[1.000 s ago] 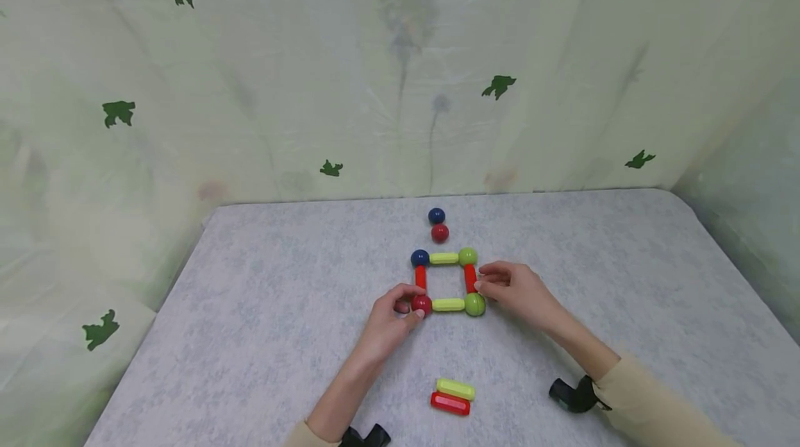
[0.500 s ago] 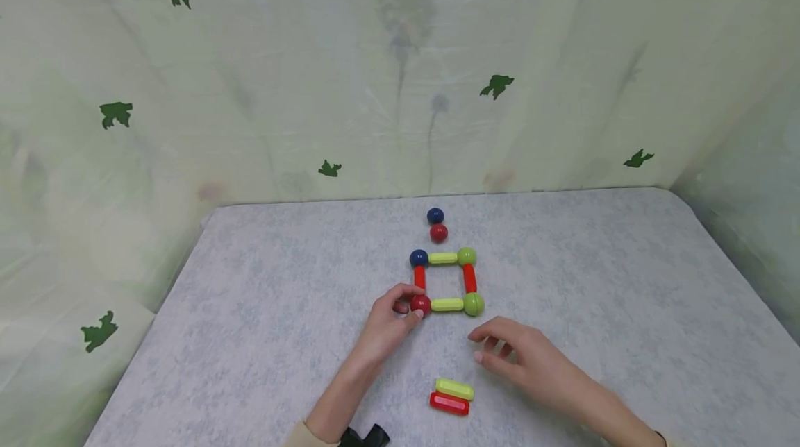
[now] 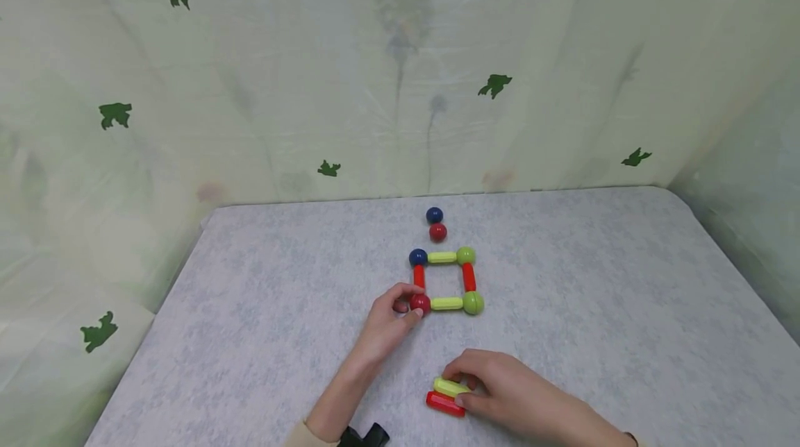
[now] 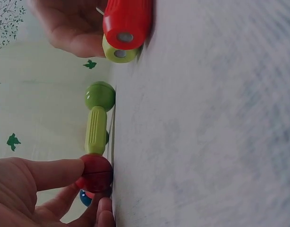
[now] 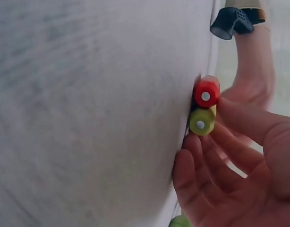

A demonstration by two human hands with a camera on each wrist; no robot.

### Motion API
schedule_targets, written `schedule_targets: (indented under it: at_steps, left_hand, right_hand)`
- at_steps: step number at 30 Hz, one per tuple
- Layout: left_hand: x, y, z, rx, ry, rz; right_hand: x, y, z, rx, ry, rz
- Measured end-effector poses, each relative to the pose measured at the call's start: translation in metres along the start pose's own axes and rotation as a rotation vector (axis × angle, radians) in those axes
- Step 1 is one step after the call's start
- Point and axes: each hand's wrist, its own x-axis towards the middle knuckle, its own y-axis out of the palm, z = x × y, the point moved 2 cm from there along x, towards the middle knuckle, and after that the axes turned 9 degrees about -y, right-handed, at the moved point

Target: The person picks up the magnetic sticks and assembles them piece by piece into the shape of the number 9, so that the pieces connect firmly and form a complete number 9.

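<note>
A square of magnetic rods and balls lies on the table. My left hand (image 3: 389, 322) pinches its near-left red ball (image 3: 421, 304) between thumb and fingers. A yellow-green rod (image 3: 446, 303) joins that ball to a green ball (image 3: 473, 302); red rods form the square's sides. Closer to me, my right hand (image 3: 509, 386) has its fingers curled over a loose yellow-green magnetic rod (image 3: 447, 386), beside a loose red magnetic rod (image 3: 444, 403). In the right wrist view, the thumb (image 5: 239, 116) meets the red rod's side and the fingers lie against the yellow-green one.
Behind the square, a loose blue ball (image 3: 434, 215) and a red ball (image 3: 438, 232) sit together. The grey table (image 3: 281, 280) ends at a leaf-print curtain (image 3: 262, 86). A black wrist camera (image 3: 365, 435) shows on the left wrist.
My right hand has left the square's right side and come toward me, down onto the loose rods, which have shifted slightly left. The left hand keeps its pinch on the red ball.
</note>
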Motion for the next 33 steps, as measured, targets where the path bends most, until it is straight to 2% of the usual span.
schedule_targets:
  at_steps: [7, 10, 12, 15, 18, 22, 26, 33]
  left_hand:
    - [0.000, -0.001, -0.001, -0.017, 0.004, 0.002]
    - [0.000, -0.001, -0.001, -0.014, -0.001, -0.002]
    - [0.001, -0.001, 0.000, -0.010, -0.003, -0.004]
    - [0.001, -0.001, 0.001, -0.005, 0.000, -0.005]
    - [0.001, -0.002, 0.000, -0.011, 0.001, -0.003]
    - [0.001, -0.002, -0.001, -0.017, 0.003, -0.003]
    - [0.002, -0.002, 0.000, -0.010, -0.004, -0.004]
    - [0.004, -0.001, 0.003, -0.001, -0.024, -0.010]
  right_hand:
    - [0.009, 0.002, 0.002, -0.096, 0.029, 0.000]
    - [0.009, 0.001, 0.002, -0.096, 0.043, -0.012]
    - [0.006, -0.002, 0.000, -0.029, 0.059, -0.037]
    - [0.003, -0.009, -0.007, 0.139, 0.087, -0.093]
    - [0.003, -0.019, -0.016, 0.328, 0.140, -0.154]
    - [0.006, -0.029, -0.027, 0.493, 0.223, -0.228]
    - [0.011, -0.036, -0.035, 0.552, 0.272, -0.283]
    - [0.011, -0.041, -0.040, 0.536, 0.322, -0.370]
